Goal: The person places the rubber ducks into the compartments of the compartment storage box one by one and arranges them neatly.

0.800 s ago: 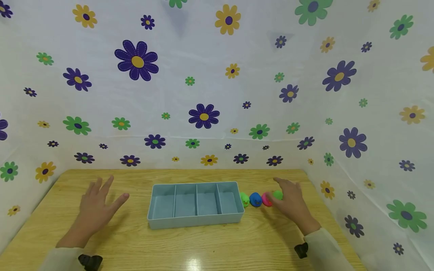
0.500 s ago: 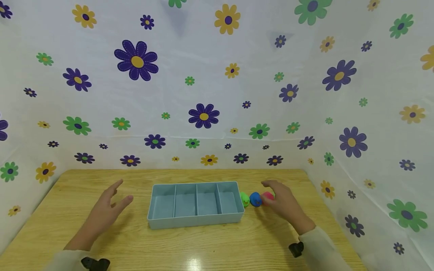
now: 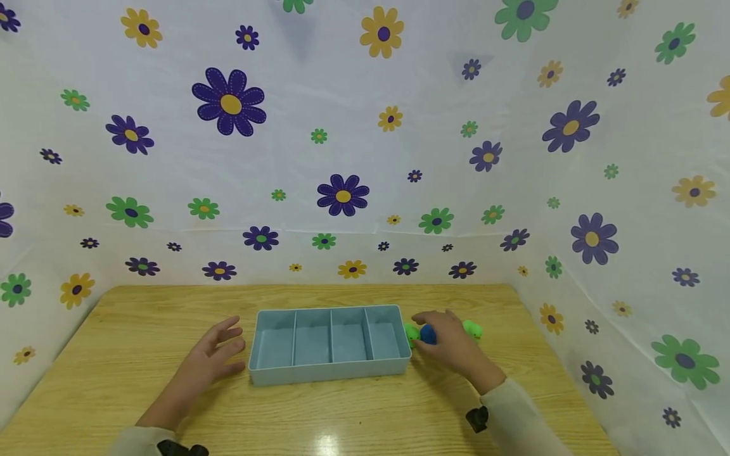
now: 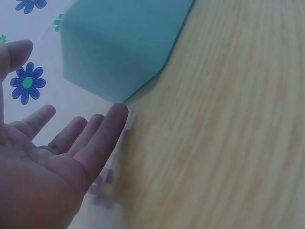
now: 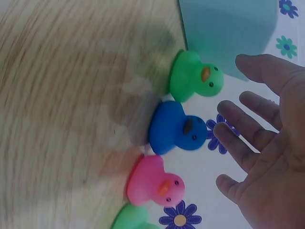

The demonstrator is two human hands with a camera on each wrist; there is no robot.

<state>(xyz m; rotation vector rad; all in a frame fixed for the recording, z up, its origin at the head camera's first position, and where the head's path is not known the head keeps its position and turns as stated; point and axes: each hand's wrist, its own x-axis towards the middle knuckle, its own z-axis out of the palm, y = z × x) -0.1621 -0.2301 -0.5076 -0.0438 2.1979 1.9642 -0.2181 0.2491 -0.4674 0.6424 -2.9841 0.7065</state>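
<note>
A light blue tray (image 3: 327,372) with several compartments lies on the wooden table. My left hand (image 3: 208,361) is at its left end, fingers spread and relaxed, fingertips close to the tray's end wall (image 4: 119,52) in the left wrist view. My right hand (image 3: 450,342) hovers over a row of rubber ducks beyond the tray's right end and grips nothing. From the tray outward, the right wrist view shows a green duck (image 5: 193,78), a blue duck (image 5: 174,128), a pink duck (image 5: 152,183) and another green duck (image 5: 133,218). In the head view, the right hand hides the pink duck.
A white cloth (image 3: 342,158) printed with flowers hangs behind the table and along its sides. The wooden tabletop (image 3: 319,415) extends in front of the tray. Each wrist carries a small black device (image 3: 477,418).
The left hand has moved right and closer to the tray. The right hand has moved left along the ducks towards the tray, uncovering the outer green duck. Tray and ducks stay put.
</note>
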